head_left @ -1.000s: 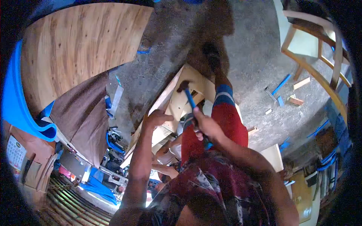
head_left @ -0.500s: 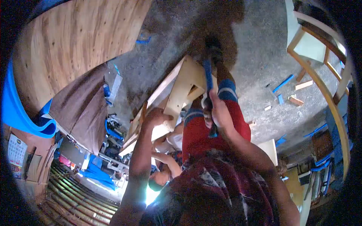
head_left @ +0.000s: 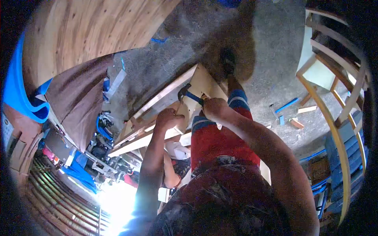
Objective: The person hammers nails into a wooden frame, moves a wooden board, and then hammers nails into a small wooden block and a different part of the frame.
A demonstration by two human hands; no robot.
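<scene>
My right hand point(head_left: 215, 109) grips the blue handle of a hammer point(head_left: 194, 98). Its dark head is up and to the left, just above my left hand point(head_left: 170, 119). The fingers of my left hand are closed at the inner edge of a pale wooden box frame point(head_left: 206, 80); what they pinch, if anything, is too small to make out. The frame stands slanted on the floor beside my legs, with long side boards running toward the lower left. The hammer head appears close to the fingers, but contact cannot be told.
Another person's arm point(head_left: 170, 173) is beyond the frame, at lower left. A large wood-grain panel point(head_left: 98, 31) and a brown cloth point(head_left: 78, 106) lie to the left. On the right, wood offcuts point(head_left: 307, 109) lie on the concrete floor point(head_left: 271, 59) near a curved wooden frame point(head_left: 334, 145).
My right hand has swung the hammer from upright over my lap to the left, its head now by my left hand. My left hand has moved slightly right along the frame.
</scene>
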